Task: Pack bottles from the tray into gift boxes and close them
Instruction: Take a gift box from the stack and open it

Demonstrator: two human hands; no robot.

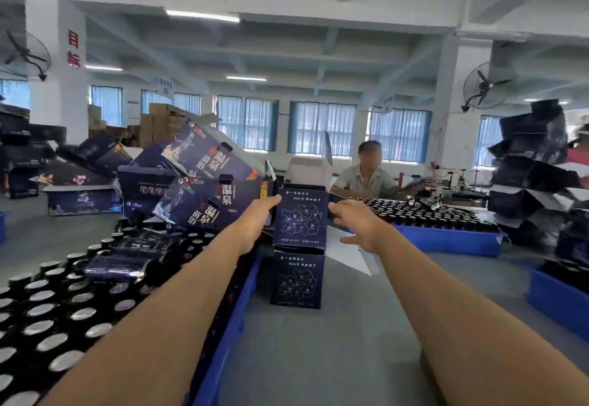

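Two dark blue gift boxes with a white map print stand stacked on the grey table, the upper box [301, 219] on the lower box [297, 281]. My left hand [259, 217] lies against the upper box's left side with fingers straight. My right hand [357, 224] is at its right side, fingers spread and relaxed, touching the edge or just off it. A blue tray [229, 326] at my left holds several dark bottles with silver caps [63, 310]; a few bottles [124, 267] lie on top.
A heap of empty dark gift boxes [197, 179] rises behind the left tray. A second blue tray of bottles [446, 239] sits at the right, a third tray [557, 300] nearer. Dark boxes [535, 166] pile at far right. A person [366, 173] sits across the table.
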